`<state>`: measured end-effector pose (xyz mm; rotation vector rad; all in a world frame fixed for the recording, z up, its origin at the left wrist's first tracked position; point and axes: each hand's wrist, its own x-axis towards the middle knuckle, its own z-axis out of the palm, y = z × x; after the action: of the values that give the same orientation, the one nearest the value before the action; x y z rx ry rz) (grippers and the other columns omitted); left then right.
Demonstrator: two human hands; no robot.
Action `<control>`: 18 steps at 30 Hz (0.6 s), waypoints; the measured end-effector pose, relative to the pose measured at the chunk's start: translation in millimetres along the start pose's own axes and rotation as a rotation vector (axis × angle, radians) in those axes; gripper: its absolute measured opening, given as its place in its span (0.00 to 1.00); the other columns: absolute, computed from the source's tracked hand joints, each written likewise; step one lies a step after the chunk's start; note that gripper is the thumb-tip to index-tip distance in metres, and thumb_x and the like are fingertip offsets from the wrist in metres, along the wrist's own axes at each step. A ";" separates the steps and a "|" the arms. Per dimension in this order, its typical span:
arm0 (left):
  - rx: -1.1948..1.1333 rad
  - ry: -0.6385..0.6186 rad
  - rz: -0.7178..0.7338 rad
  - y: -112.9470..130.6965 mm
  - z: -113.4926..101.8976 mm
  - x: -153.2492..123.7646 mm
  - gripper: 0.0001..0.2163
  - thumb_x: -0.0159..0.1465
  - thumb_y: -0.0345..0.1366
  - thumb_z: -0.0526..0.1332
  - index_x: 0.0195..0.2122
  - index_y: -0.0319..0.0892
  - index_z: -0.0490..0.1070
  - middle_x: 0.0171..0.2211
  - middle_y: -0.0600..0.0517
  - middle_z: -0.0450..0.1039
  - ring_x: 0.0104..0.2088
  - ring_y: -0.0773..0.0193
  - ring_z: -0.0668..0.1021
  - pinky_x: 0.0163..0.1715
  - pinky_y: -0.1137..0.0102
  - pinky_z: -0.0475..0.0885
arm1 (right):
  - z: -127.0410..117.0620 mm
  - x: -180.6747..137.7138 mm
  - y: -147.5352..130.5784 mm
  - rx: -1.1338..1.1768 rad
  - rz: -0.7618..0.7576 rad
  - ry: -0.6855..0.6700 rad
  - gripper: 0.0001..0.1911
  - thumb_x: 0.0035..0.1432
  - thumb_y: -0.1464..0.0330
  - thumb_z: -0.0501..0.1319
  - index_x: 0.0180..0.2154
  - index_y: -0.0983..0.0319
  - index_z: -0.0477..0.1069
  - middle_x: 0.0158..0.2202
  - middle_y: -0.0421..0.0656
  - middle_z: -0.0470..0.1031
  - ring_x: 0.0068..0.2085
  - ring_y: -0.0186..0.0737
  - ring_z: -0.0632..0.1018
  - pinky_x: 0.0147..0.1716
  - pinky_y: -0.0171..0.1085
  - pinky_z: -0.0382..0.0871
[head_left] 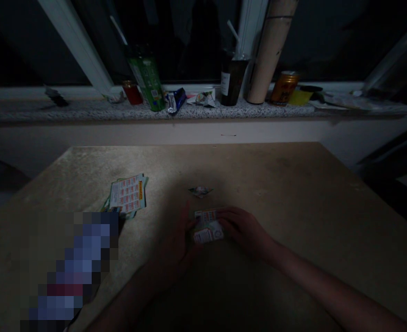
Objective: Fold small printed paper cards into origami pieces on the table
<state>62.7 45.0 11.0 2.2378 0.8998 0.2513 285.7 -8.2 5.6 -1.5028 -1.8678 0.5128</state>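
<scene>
A small folded printed paper card (pixel 208 230) lies on the table between my hands, with part of it turned over toward me. My left hand (pixel 177 240) holds its left edge; the index finger points up and away, and the fingers are dim and slightly smeared. From the other side, my right hand (pixel 241 226) has its fingertips bent onto the card's right edge. Just beyond them lies a folded paper piece, diamond-shaped (pixel 200 191), touched by neither hand. To the left is a loose stack of printed cards (pixel 127 193), with rows of red print on the top one.
Pixelation hides a long item (pixel 82 263) at the lower left. Along the granite windowsill (pixel 189 110) behind the table (pixel 276 175) stand a green can (pixel 150 85) with a straw, a dark cup (pixel 231 83), a gold can (pixel 284 87) and crumpled wrappers (pixel 176 99). A pipe (pixel 272 50) rises there.
</scene>
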 end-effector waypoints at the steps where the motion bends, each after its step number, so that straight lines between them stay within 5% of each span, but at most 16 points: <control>1: -0.005 0.008 0.009 0.1 -0.7 -0.2 0.39 0.67 0.35 0.52 0.64 0.45 0.16 0.60 0.44 0.59 0.59 0.55 0.64 0.57 0.53 0.60 | 1.5 1.6 0.9 0.003 0.013 0.007 0.12 0.64 0.69 0.53 0.43 0.61 0.73 0.44 0.46 0.75 0.44 0.39 0.75 0.45 0.38 0.70; 9: 0.332 0.109 0.148 -6.8 9.4 -4.9 0.39 0.66 0.39 0.53 0.65 0.42 0.20 0.66 0.43 0.18 0.64 0.44 0.44 0.57 0.52 0.58 | 15.7 7.8 6.7 -0.109 0.054 0.078 0.11 0.62 0.71 0.53 0.40 0.64 0.74 0.44 0.49 0.74 0.45 0.43 0.73 0.46 0.41 0.69; 14: 0.562 0.054 0.391 15.6 28.6 -11.2 0.38 0.65 0.41 0.54 0.66 0.42 0.24 0.67 0.47 0.23 0.65 0.46 0.42 0.59 0.52 0.53 | 19.5 9.6 10.2 -0.052 0.080 0.098 0.09 0.62 0.72 0.53 0.38 0.64 0.73 0.42 0.50 0.73 0.43 0.43 0.73 0.44 0.41 0.69; 18: 0.598 -0.010 0.374 26.8 41.9 -13.1 0.37 0.65 0.43 0.53 0.66 0.36 0.30 0.67 0.45 0.33 0.65 0.51 0.45 0.61 0.57 0.50 | 16.6 12.4 12.5 0.051 0.119 0.109 0.09 0.62 0.72 0.53 0.36 0.62 0.73 0.38 0.47 0.73 0.39 0.40 0.75 0.40 0.39 0.70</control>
<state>84.5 -0.1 -0.7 2.9599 0.5895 0.1493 281.2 8.7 -11.1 -1.5830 -1.6774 0.5191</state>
